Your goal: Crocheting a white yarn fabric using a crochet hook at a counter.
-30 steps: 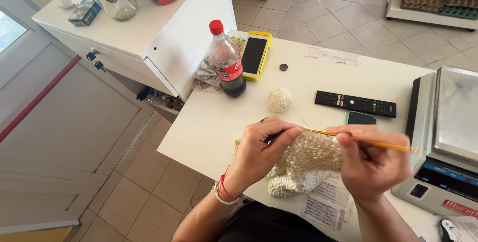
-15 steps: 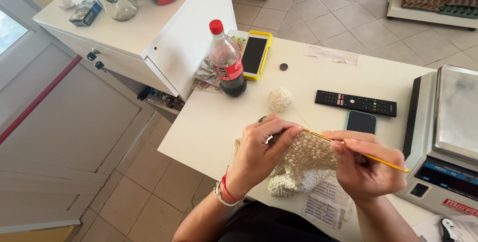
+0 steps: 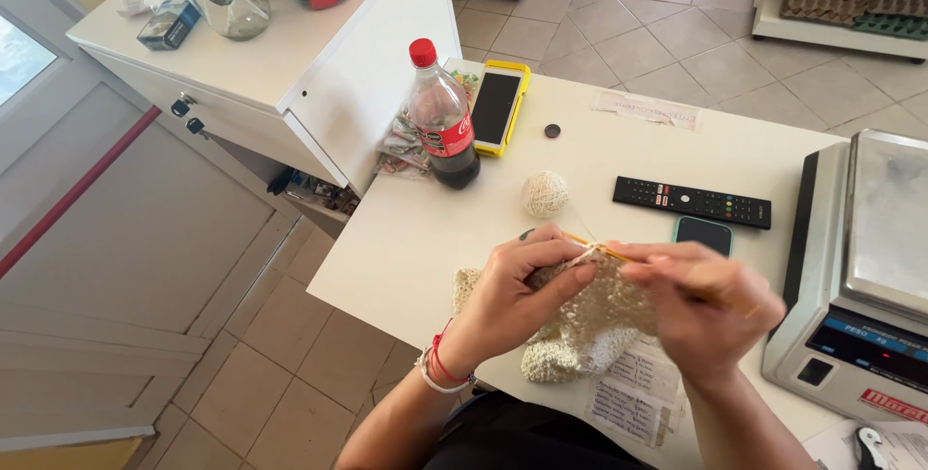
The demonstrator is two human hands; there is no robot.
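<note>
Fingers [image 3: 570, 272] of our left hand [image 3: 512, 301] are pinched together on the top edge of the cream crochet piece [image 3: 580, 330], thumb on the near side. Our right hand [image 3: 701, 310] is motion-blurred; its fingers are closed around the yellow crochet hook [image 3: 604, 249], whose tip sits at the left fingertips where the yarn loops on. We wear red and white bands [image 3: 440, 368] on the left wrist.

The crochet piece hangs from both hands and its lower part lies on the white worktop [image 3: 425, 238], near the front edge, partly over a printed paper slip [image 3: 638, 397]. A thin strand runs up from the work toward the cream yarn ball [image 3: 545, 193], which sits apart, further back on the worktop.

Beyond the ball: a dark cola bottle with red cap [image 3: 443, 122], upright, and just beside it a phone in a yellow case [image 3: 498, 107] lying flat. A small dark button-like disc [image 3: 552, 130] lies near the phone. A black remote [image 3: 692, 202] lies right of the ball, with a teal-edged phone [image 3: 703, 234] just in front of it, touching our right hand's outline. A weighing scale [image 3: 860, 286] stands at the right end.
</note>
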